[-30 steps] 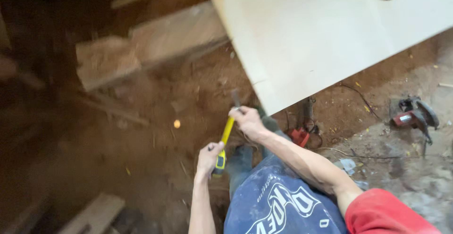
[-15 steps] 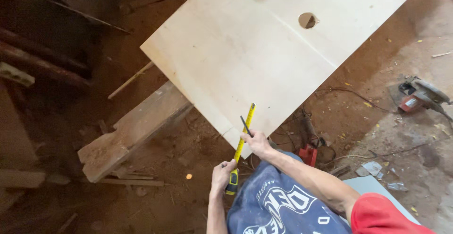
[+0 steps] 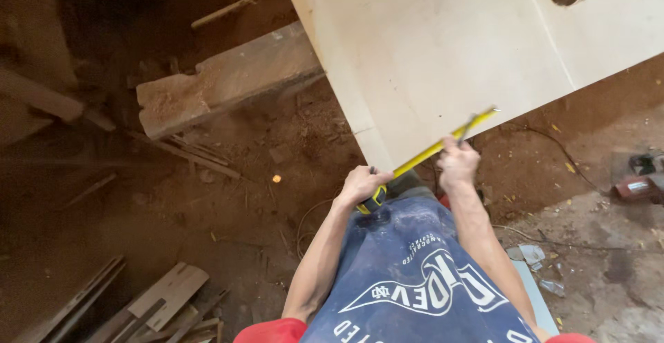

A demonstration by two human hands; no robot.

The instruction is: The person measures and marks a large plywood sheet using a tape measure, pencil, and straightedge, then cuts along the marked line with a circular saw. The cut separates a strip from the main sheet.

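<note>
A yellow tape measure [image 3: 377, 198] is gripped by the left hand [image 3: 361, 183], its blade [image 3: 443, 144] pinched by the right hand [image 3: 457, 161] along the pale board [image 3: 443, 45] (centre frame); a beam [image 3: 228, 80] and scraps [image 3: 166, 294] lie on the dirt floor [image 3: 228, 198].

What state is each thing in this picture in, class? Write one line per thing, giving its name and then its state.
tape measure: case gripped, yellow blade pulled out along the board's edge.
left hand: closed on the tape case.
right hand: pinching the blade and a dark pencil-like tool.
plywood board: flat, raised off the floor, one round hole cut through.
timber beam: lying on the dirt floor.
power tool: lying idle on the ground, unheld.
</note>
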